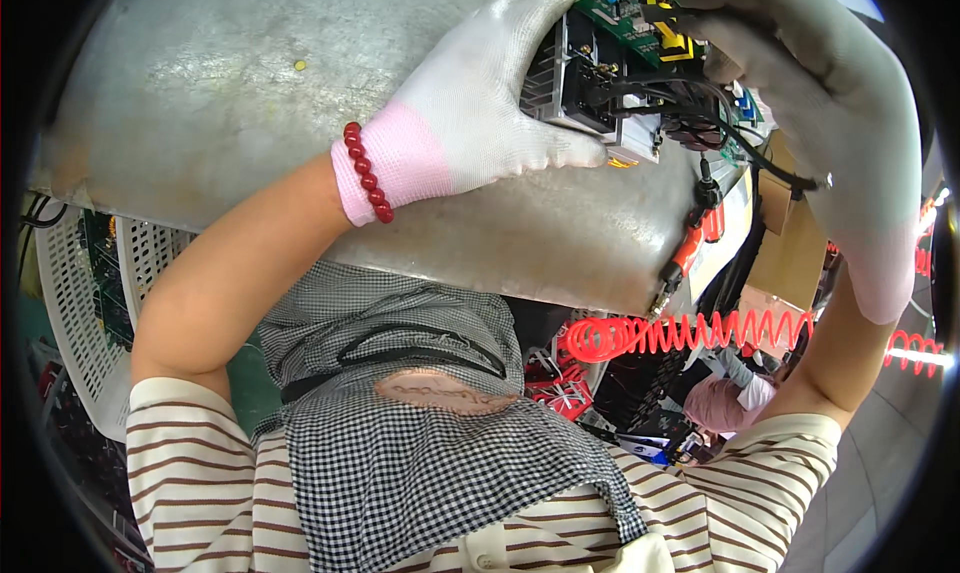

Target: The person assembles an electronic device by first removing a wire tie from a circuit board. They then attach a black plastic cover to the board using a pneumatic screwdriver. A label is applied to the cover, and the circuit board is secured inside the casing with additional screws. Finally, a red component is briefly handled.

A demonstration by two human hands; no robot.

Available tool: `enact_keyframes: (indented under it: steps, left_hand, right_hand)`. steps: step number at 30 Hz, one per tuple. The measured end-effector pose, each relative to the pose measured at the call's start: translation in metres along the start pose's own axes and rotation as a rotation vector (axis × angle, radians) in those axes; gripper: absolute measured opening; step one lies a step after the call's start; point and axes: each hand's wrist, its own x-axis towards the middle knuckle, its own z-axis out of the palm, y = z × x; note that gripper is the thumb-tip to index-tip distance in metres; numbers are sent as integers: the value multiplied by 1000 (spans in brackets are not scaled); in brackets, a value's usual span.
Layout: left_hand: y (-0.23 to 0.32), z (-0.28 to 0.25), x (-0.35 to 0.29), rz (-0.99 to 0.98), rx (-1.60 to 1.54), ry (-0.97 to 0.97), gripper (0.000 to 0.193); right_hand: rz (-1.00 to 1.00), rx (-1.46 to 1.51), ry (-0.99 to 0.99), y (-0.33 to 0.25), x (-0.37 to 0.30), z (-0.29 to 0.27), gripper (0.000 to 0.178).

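A power circuit assembly with a green circuit board (612, 15), a finned metal heat sink (543, 91) and black cables (690, 86) is held at the far edge of view. My left hand (500, 93), in a white glove with a pink cuff, wraps round its heat sink side, thumb along the near edge. From the right, my right hand (820, 73), gloved too, bends its fingers over the board beside a yellow-wrapped part (672, 41). Its fingertips are partly hidden among the parts. One cable's bare terminal end sticks out near my right wrist.
Beneath lies a worn metal table (250, 103). A red and black air screwdriver (690, 243) rests at its right edge, with a coiled red hose (690, 333) running right. White baskets (75, 303) stand at left, cardboard boxes (790, 243) at right. Another person (730, 398) shows beyond.
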Motion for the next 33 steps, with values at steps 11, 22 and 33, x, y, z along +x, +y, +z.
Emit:
enact_keyframes:
  steps: [11, 22, 33]
  left_hand:
    - [24, -2, -3, -100, 117, -12, 91]
    - [18, -3, 0, -32, 48, 4, 89]
    - [20, -2, -2, -36, 96, -1, 92]
  right_hand:
    - [-53, -183, -169, -8, 16, 2, 25]
    - [-71, -257, -232, -15, 20, 2, 21]
    - [-108, -340, -308, -22, 29, -2, 18]
